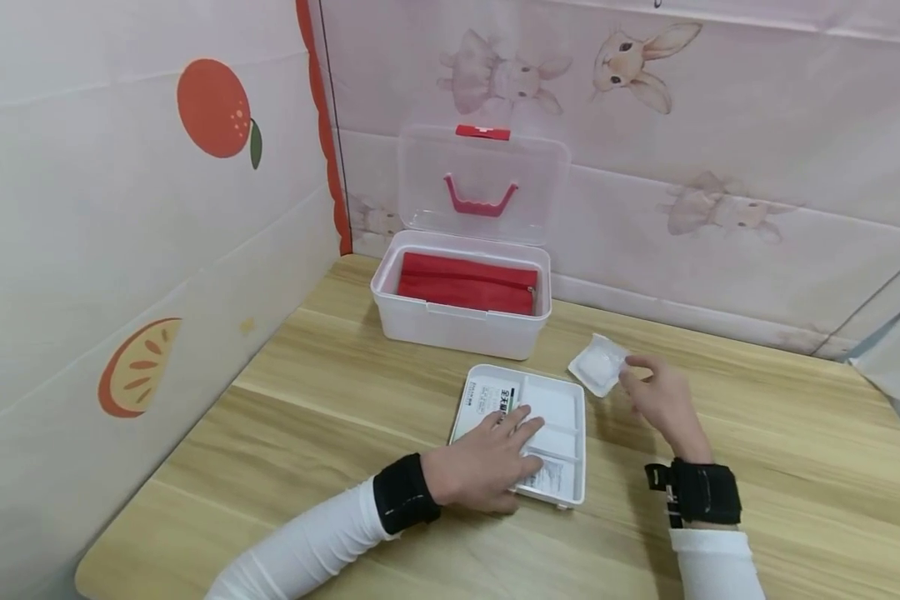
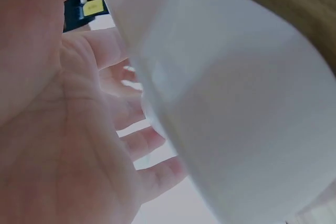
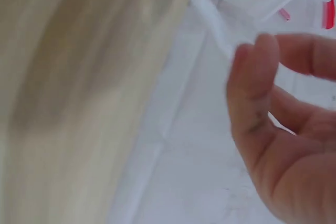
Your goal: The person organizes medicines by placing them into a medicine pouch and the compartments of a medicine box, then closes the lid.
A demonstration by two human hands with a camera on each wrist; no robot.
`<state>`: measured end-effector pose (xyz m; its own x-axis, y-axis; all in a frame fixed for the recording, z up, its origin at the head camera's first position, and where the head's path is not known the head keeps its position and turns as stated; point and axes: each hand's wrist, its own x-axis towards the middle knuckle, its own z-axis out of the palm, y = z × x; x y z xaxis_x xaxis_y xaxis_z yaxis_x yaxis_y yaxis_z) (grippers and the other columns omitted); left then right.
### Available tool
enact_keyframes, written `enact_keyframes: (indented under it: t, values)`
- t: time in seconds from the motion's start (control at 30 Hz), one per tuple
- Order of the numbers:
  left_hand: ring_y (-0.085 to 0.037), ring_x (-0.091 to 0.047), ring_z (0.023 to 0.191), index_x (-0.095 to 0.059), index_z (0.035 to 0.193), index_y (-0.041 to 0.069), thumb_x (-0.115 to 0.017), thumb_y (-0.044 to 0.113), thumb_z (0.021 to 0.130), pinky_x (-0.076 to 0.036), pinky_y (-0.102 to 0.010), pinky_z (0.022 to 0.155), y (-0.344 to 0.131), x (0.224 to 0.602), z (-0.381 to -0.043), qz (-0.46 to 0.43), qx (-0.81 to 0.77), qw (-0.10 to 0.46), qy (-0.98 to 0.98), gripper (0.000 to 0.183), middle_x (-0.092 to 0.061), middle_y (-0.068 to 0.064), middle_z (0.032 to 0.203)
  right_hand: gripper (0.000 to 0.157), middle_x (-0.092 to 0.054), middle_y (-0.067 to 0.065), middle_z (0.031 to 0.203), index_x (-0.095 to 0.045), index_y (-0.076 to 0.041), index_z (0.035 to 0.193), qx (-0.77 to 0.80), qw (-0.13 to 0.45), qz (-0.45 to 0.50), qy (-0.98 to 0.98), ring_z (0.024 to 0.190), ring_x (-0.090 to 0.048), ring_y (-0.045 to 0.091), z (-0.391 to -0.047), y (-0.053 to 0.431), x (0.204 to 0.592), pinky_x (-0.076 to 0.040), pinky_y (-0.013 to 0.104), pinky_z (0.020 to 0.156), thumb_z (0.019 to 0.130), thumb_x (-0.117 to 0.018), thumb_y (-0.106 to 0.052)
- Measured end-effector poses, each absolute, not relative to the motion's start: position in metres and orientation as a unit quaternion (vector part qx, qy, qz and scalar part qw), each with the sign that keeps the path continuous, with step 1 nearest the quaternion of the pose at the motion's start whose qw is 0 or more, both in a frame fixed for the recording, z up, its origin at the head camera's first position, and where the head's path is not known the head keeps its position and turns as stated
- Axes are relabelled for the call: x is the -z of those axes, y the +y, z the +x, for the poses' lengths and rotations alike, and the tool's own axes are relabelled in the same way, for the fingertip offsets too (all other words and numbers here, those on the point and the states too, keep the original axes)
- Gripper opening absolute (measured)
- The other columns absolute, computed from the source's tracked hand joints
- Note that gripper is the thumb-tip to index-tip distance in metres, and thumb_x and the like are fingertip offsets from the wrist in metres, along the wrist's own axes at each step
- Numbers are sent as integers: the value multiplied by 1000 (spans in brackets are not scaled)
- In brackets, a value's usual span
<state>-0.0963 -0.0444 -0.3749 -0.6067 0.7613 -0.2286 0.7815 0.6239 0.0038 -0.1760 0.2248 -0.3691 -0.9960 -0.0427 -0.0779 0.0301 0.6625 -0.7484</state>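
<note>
A flat white plastic compartment box with printed labels lies on the table. My left hand rests across its near left part, fingers spread over the top and thumb along the near edge. In the left wrist view, the white side wall fills much of the picture, and the fingers reach past its rim. Farther right, my right hand pinches the corner of a small white square packet between thumb and fingertips. The right wrist view shows only a blurred strip of the packet at those fingertips.
Behind the compartment box stands a translucent storage box, lid raised, with a red zipped pouch inside. Printed fabric walls border the wooden table at the back and left.
</note>
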Motion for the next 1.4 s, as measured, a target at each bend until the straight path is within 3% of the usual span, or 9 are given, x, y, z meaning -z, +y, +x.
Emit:
enact_keyframes:
  t: [0.2,0.4,0.57,0.7,0.83,0.93,1.07,1.27,1.4]
  values:
    - [-31,-20,150,-53,140,25,-58,62,91,-22,-49,119,-46,372,-100,426,17,91,900,61,-25,-12,161,31,-64,22,106,-66,1,123,427,-132,20,895,60,-60,7,-156,218,346,-48,21,50,95,-58,-11]
    - [-31,-27,146,-44,148,16,-46,61,98,-23,-48,119,-51,360,-112,386,-74,61,918,67,-34,-13,157,18,-65,12,104,-72,2,106,471,-228,-52,850,75,-56,0,-137,197,328,-45,11,55,90,-65,1]
    - [-24,-44,132,-40,147,7,-49,44,103,-39,-42,110,-59,342,-128,302,-300,21,905,58,-48,-11,143,13,-66,4,101,-70,6,99,563,-210,-125,790,87,-61,6,-120,170,317,-51,13,67,87,-68,9]
    - [-18,-54,105,-49,133,5,-51,28,104,-50,-32,89,-60,333,-134,302,-487,40,819,36,-57,-7,118,12,-65,-2,98,-66,9,95,623,-183,-171,741,88,-62,10,-108,150,313,-52,15,66,84,-67,14]
    - [-15,-49,75,-58,112,2,-53,13,103,-41,-23,66,-59,328,-132,298,-575,16,762,15,-53,-5,86,19,-62,5,98,-54,11,101,650,-155,-186,720,86,-61,11,-100,138,313,-54,19,64,86,-66,14]
    - [-14,-42,66,-60,106,3,-56,8,100,-32,-22,60,-58,326,-130,280,-611,-14,740,8,-46,-4,76,29,-63,12,100,-47,6,115,639,-104,-178,742,81,-63,11,-100,135,316,-56,26,59,91,-64,8]
    - [-14,-43,67,-62,105,4,-58,7,99,-33,-22,61,-57,327,-128,266,-634,-18,726,7,-51,-5,80,33,-66,21,89,-48,1,127,613,-56,-195,764,63,-63,15,-102,135,321,-56,36,50,96,-61,1]
    - [-14,-46,62,-56,116,1,-57,3,99,-37,-22,58,-58,330,-132,291,-663,9,690,17,-49,-5,71,25,-67,7,79,-56,4,119,645,-89,-229,724,51,-57,13,-102,135,327,-51,32,41,94,-59,8]
    - [-17,-59,71,-45,133,1,-55,0,99,-53,-27,60,-65,327,-135,326,-661,77,671,35,-58,-12,94,20,-70,-1,84,-62,7,111,652,-133,-222,713,54,-57,10,-102,134,328,-50,26,41,92,-60,12]
